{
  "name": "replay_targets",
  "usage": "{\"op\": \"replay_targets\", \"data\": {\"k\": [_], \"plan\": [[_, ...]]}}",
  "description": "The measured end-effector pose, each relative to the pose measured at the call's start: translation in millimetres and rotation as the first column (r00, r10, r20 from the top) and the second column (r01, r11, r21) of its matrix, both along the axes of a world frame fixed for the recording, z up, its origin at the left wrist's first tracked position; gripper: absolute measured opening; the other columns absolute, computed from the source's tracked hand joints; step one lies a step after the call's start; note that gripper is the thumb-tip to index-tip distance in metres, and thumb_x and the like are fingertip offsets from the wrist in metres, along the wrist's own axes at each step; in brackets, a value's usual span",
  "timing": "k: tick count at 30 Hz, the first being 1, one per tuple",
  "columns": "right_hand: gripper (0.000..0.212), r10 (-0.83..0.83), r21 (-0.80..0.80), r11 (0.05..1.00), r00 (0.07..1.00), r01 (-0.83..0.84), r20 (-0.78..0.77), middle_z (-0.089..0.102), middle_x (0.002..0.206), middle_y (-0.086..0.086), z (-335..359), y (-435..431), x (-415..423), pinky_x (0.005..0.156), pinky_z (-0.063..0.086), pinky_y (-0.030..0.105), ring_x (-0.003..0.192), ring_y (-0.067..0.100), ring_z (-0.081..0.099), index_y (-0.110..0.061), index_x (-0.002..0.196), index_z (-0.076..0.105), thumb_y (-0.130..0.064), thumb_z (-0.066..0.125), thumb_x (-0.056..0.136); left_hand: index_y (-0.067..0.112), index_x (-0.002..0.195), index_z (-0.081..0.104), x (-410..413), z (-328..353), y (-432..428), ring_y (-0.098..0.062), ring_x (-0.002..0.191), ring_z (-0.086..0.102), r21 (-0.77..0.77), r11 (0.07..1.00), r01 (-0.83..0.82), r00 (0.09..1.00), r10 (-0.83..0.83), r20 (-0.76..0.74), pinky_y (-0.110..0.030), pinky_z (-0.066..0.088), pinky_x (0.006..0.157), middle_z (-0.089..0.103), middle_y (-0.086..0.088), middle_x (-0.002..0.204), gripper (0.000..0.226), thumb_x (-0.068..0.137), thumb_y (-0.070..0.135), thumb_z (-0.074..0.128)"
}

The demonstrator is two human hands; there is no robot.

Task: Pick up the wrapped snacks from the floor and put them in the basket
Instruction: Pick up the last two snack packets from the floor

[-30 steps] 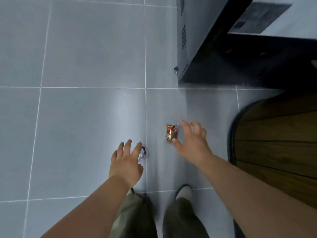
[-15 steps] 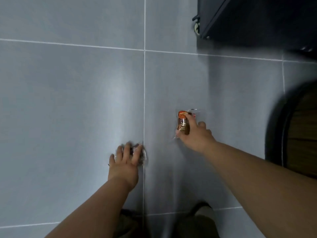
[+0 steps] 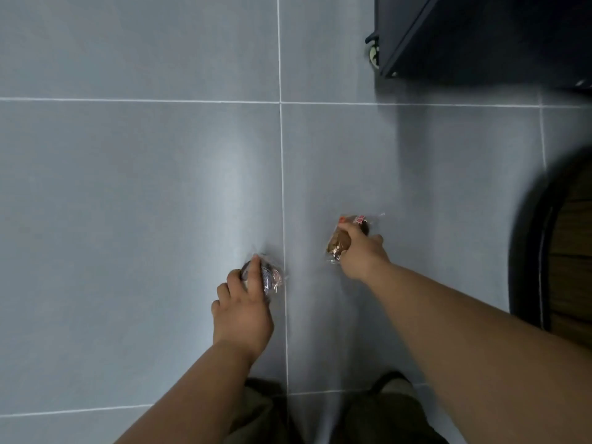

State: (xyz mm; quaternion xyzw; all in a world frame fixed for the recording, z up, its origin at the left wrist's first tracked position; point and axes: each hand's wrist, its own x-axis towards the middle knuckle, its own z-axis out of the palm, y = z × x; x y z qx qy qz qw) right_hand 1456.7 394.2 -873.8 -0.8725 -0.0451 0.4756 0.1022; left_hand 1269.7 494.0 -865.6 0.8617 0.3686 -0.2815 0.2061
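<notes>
Two wrapped snacks lie low over the grey tiled floor. My left hand grips a dark purple snack in clear wrap, fingers curled round it beside a tile joint. My right hand holds a brown snack with an orange-red label in clear wrap, fingers wrapped over its middle. Whether either snack still touches the floor I cannot tell. No basket is in view.
A dark cabinet on castors stands at the top right. A round wooden piece with a black rim fills the right edge. My legs and a shoe are at the bottom. Grey tiles stretch to the left.
Both hands went from reaching open over the snacks to curling round them. My left fingers were flat on the purple snack half a second ago and now grip it.
</notes>
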Motion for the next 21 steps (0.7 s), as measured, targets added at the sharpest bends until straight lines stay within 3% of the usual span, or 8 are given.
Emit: {"op": "replay_targets", "data": {"k": [3,5,10,13,16,18,21], "plan": [[0.057,-0.043,0.06,0.997,0.999,0.043,0.0,0.038,0.139,0.019,35,2,1,0.092,0.037,0.026,0.12,0.035,0.045,-0.033,0.142,0.039,-0.008,0.047,0.091,0.02,0.151,-0.004,10,37,12,-0.03,0.119,0.036,0.023,0.999,-0.037,0.998,0.036,0.048,-0.036,0.037,0.092,0.025,-0.011,0.141,0.077,0.092,0.028,0.045],[0.054,-0.092,0.093,0.992,0.996,0.091,0.009,0.038,0.135,0.016,68,2,-1,0.081,0.033,0.016,0.105,0.028,0.05,-0.035,0.138,0.044,-0.007,0.049,0.091,0.021,0.151,-0.004,17,67,19,-0.03,0.12,0.035,0.01,0.995,-0.095,0.994,0.094,0.062,-0.038,0.037,0.095,0.024,-0.011,0.141,0.078,0.093,0.028,0.046],[0.056,-0.117,0.246,0.965,0.989,0.091,0.09,0.037,0.12,0.01,172,10,-2,0.08,0.032,0.014,0.08,0.016,0.045,-0.04,0.136,0.043,-0.004,0.045,0.094,0.024,0.151,0.004,47,165,38,-0.034,0.119,0.036,-0.021,0.973,-0.228,0.959,0.228,0.165,-0.044,0.036,0.096,0.029,-0.013,0.138,0.076,0.092,0.029,0.051],[0.06,-0.176,0.354,0.926,0.979,0.129,0.106,0.033,0.11,0.004,247,14,-3,0.067,0.03,0.001,0.068,0.002,0.045,-0.041,0.135,0.045,0.002,0.044,0.093,0.022,0.15,0.012,66,237,47,-0.037,0.118,0.038,-0.047,0.961,-0.273,0.926,0.276,0.257,-0.045,0.036,0.096,0.035,-0.015,0.134,0.075,0.09,0.028,0.056],[0.059,-0.254,0.443,0.88,0.958,0.172,0.133,0.034,0.105,0.003,327,16,-3,0.064,0.029,-0.008,0.067,0.003,0.046,-0.041,0.133,0.048,0.003,0.044,0.094,0.016,0.143,0.026,84,316,51,-0.038,0.116,0.041,-0.105,0.936,-0.335,0.847,0.349,0.401,-0.044,0.035,0.097,0.042,-0.015,0.131,0.068,0.085,0.023,0.062],[0.06,-0.321,0.508,0.834,0.938,0.215,0.13,0.034,0.101,0.0,380,14,-4,0.07,0.032,-0.006,0.07,0.006,0.049,-0.045,0.129,0.049,0.003,0.045,0.094,0.014,0.14,0.029,94,368,49,-0.037,0.117,0.041,-0.145,0.916,-0.374,0.802,0.398,0.446,-0.043,0.035,0.098,0.042,-0.015,0.132,0.066,0.085,0.022,0.063],[0.059,-0.442,0.601,0.747,0.887,0.284,0.131,0.036,0.094,-0.004,454,3,-7,0.085,0.043,0.012,0.077,0.014,0.055,-0.051,0.114,0.051,0.003,0.051,0.091,0.015,0.139,0.03,102,442,42,-0.036,0.117,0.041,-0.171,0.912,-0.373,0.753,0.405,0.519,-0.04,0.035,0.097,0.043,-0.013,0.131,0.064,0.084,0.022,0.063]]}}
